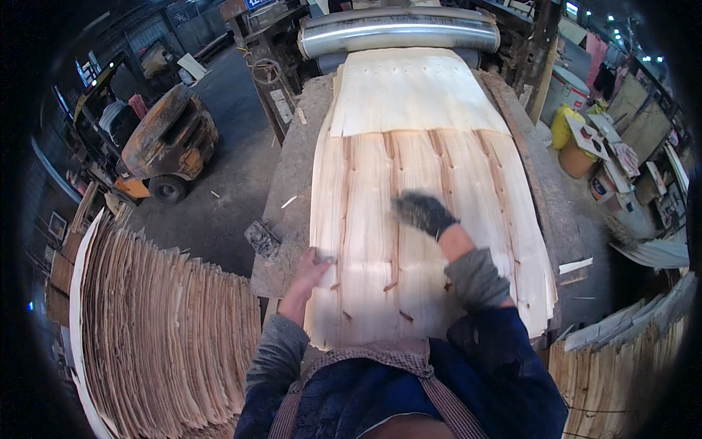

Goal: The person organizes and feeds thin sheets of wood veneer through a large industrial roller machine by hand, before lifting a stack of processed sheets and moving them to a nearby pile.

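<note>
A pale wood veneer sheet (pixel 424 175) with brown streaks lies on a stack of similar sheets in front of me. Another pale sheet (pixel 417 88) covers its far part, close to a metal roller. At the left edge of the streaked sheet, my left hand (pixel 311 271) is closed on the margin; something grey shows at its fingertips, too small to name. My right hand (pixel 425 214), in a dark glove, is over the middle of the sheet, its fingers smeared by motion. Whether it touches the wood I cannot tell.
The shiny roller (pixel 398 35) spans the far end of the worktable (pixel 292 175). A dark block (pixel 262 239) sits on the table's left side. Upright veneer stacks (pixel 168 329) stand left and right of me. A forklift (pixel 161 146) is parked at far left.
</note>
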### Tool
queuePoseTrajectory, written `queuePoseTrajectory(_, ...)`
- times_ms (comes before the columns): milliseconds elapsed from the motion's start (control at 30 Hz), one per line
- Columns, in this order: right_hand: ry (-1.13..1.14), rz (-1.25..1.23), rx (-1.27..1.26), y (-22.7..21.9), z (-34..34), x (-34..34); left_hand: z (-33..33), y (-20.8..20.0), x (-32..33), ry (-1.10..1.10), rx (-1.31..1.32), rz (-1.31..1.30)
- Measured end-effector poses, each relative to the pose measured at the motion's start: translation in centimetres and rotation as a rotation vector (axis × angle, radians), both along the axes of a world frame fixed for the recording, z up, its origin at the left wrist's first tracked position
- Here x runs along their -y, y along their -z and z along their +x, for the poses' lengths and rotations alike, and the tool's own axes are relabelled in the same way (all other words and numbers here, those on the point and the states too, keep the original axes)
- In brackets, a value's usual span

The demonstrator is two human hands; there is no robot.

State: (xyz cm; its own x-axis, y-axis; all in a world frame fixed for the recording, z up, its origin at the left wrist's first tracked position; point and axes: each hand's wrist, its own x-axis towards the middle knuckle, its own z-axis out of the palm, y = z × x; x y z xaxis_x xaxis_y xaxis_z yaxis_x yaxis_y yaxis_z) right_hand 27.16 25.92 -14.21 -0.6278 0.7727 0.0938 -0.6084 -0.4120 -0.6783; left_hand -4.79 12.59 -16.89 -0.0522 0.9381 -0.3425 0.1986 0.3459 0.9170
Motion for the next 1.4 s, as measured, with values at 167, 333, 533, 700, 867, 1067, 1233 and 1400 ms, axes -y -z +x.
queuePoseTrajectory(167,-0.028,0.357,0.607,-2.1,-1.0,15.2,-2.0,-0.6,0.0,-0.203,0.309,0.005)
queuePoseTrajectory(333,-0.057,-0.506,0.262,-3.3,0.7,26.2,-1.6,-6.9,0.4,-0.162,0.407,0.098)
queuePoseTrajectory(533,0.343,-0.767,0.391,-2.2,3.3,33.6,-0.1,-15.1,1.8,-0.134,0.558,0.199)
queuePoseTrajectory(700,0.573,-0.637,0.565,-3.7,2.5,34.2,-0.5,-17.2,1.7,-0.125,0.651,0.29)
queuePoseTrajectory(867,0.61,-0.194,0.914,-3.8,3.0,31.6,-2.9,-12.0,0.8,-0.082,0.308,0.348)
queuePoseTrajectory(1067,0.561,-0.398,0.485,-3.2,2.4,16.8,-2.7,-3.6,0.4,-0.081,-0.09,0.145)
queuePoseTrajectory(1233,0.505,-0.334,0.395,-5.3,0.7,5.4,-0.8,2.5,2.5,-0.024,-0.77,0.271)
queuePoseTrajectory(1400,0.447,-0.355,0.038,-2.4,0.8,-4.3,-2.3,4.8,1.3,-0.007,-0.247,0.245)
